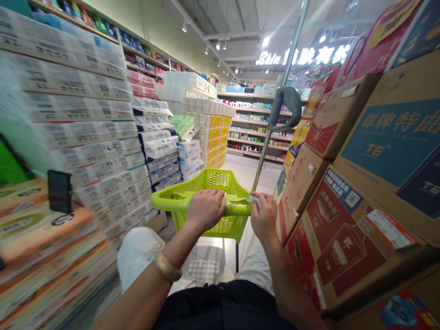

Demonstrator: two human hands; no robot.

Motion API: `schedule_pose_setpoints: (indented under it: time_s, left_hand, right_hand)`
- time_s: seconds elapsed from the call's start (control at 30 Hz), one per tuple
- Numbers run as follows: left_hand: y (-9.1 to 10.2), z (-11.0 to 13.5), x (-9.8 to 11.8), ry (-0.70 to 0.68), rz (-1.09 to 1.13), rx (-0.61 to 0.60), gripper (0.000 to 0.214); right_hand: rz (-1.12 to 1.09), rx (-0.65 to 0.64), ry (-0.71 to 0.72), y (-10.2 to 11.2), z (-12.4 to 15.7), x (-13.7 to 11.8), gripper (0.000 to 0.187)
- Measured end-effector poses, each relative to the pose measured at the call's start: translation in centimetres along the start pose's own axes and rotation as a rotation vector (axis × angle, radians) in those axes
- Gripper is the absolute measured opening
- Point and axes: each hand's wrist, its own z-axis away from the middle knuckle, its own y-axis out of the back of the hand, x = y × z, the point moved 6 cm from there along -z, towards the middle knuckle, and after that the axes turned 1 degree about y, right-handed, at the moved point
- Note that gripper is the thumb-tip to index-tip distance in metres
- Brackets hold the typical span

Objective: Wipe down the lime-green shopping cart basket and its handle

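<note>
A lime-green shopping cart [213, 181] stands right in front of my body, its basket walls pierced with small holes. Across its near side runs the green handle bar [238, 210]. My left hand [206, 207] is wrapped over the middle of that bar, and a bangle sits on the wrist. Toward the bar's right end, my right hand [264, 211] is closed around it, with a small whitish thing [254, 200], perhaps tissue or plastic, at its fingers. What I see of the basket's inside is only the far wall.
Tall stacks of wrapped paper packs [79, 91] line the left, with a dark phone-like device [60, 191] on orange packs. Piled cartons [347, 229] crowd the right. A metal pole with a grey loop handle [292, 107] rises ahead; stocked shelves [256, 110] stand beyond the pale floor.
</note>
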Motion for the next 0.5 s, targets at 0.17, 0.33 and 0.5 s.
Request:
schedule_pose_setpoints:
  time_s: [0.17,0.33,0.5]
  left_hand:
    - [0.2,0.3,-1.0,0.003,0.01,0.001,0.03]
    - [0.6,0.4,-2.5,-0.035,0.032,-0.016,0.031]
    - [1.2,0.7,-4.0,-0.036,0.074,-0.036,0.032]
  right_hand:
    - [-0.071,-0.139,0.129,-0.8,1.0,-2.4,0.03]
    - [-0.295,-0.034,-0.131,-0.3,-0.8,3.1,0.025]
    - [-0.814,-0.078,-0.598,-3.8,1.4,7.2,0.034]
